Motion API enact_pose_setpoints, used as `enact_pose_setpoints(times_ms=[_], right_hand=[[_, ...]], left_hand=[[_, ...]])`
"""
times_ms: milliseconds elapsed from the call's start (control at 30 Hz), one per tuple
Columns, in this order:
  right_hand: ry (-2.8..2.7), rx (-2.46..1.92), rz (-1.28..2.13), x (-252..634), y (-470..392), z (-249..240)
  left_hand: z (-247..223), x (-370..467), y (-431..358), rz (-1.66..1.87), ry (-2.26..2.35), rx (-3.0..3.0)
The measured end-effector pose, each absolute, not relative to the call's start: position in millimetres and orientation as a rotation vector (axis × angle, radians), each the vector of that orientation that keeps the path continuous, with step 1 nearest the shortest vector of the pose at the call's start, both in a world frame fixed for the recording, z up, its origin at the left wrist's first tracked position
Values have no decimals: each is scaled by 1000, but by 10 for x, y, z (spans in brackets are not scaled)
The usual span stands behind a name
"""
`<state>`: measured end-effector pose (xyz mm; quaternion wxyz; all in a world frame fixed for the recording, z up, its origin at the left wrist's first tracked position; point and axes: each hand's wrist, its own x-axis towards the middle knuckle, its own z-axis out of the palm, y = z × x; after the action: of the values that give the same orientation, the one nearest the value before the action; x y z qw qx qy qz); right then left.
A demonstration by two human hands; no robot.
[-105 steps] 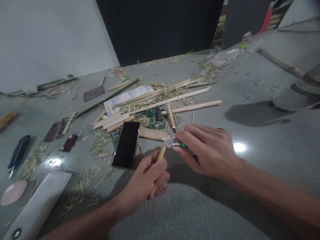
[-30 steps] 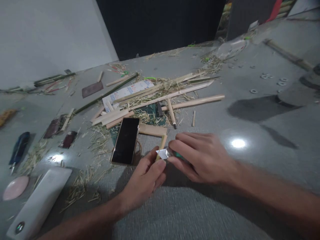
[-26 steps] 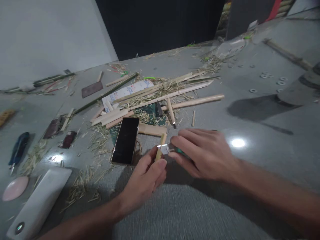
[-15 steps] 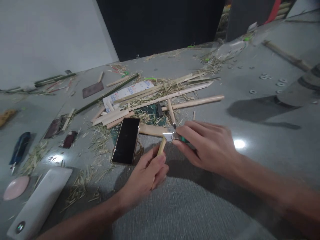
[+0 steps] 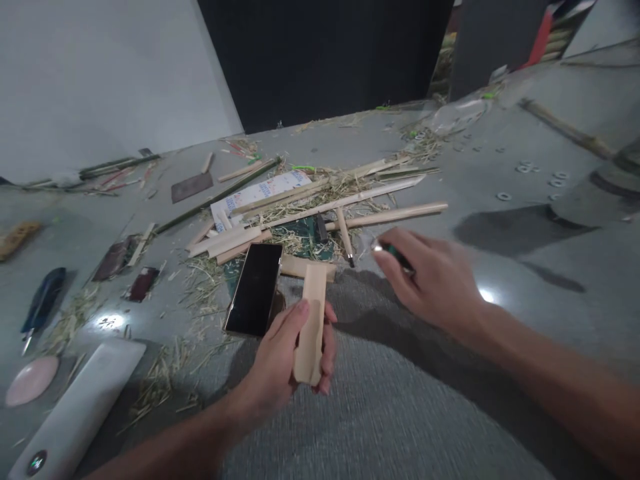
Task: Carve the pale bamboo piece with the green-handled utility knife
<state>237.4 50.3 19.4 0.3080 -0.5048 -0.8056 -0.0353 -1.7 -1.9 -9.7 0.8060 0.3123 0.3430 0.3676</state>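
My left hand [image 5: 293, 343] is closed around a pale bamboo strip [image 5: 314, 293], its broad, hollowed face turned up at me. Thumb on one edge, fingers on the other. To the right and apart from it, my right hand [image 5: 430, 277] grips a utility knife [image 5: 399, 256] with a green handle; its blade is blurred and points left. Just beyond the strip lies another flat bamboo piece [image 5: 295, 267]. A black phone [image 5: 255, 288] rests left of my left hand. Between the hands, farther back, lies a pen-like stick [image 5: 345, 237] with a dark tip.
Bamboo strips [image 5: 345, 201] and shavings are heaped behind the hands. At left are a blue-handled tool [image 5: 44, 300], a pink oval object [image 5: 33, 380], a white device [image 5: 80, 407] and dark sandpaper-like pieces [image 5: 192, 188]. Several washers [image 5: 504, 196] and a bamboo stick [image 5: 565, 127] lie at right.
My right hand has drawn the knife away to the right, off the bamboo strip. My left hand has turned the strip from edge-on to face-up.
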Motion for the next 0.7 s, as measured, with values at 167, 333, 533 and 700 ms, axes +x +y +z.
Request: enact_pose_setpoints(times_ms=[167,333,533,700], right_hand=[[-2357,-981,55,2136,304,203],[-2500,-845,125,2039,261,180],[-2517,-847,58,2010,251,179],[-2456,-847,-81,2083,286,217]], left_hand=[[-84,-4,-53,810,818,689],[-120,2,-85,837,840,708],[-158,-29,-106,777,768,797],[-112,-13,-128,785,673,768]])
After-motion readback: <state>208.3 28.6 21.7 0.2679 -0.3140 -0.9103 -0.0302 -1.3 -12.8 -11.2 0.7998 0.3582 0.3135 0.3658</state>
